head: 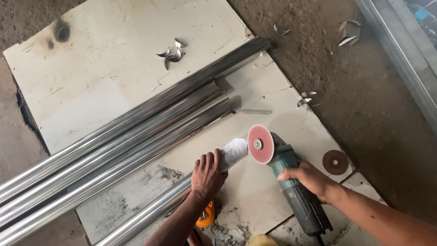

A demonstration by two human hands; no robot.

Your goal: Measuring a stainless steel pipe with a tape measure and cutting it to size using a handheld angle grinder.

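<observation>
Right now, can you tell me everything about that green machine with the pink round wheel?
The angle grinder has a dark green body, seemingly plastic, with a pinkish-red disc at its front, fixed by a silver hub. It lies tilted over the pale board, disc facing up. The right hand grips its body. The disc's edge meets the white-wrapped end of a shiny pipe, which the left hand holds.

A shiny steel pipe (150, 212) lies slanted across the pale floor slab, its upper end wrapped in white plastic. Just beside that end stands a green angle grinder (291, 182), its pink disc facing the wrapped tip.
</observation>
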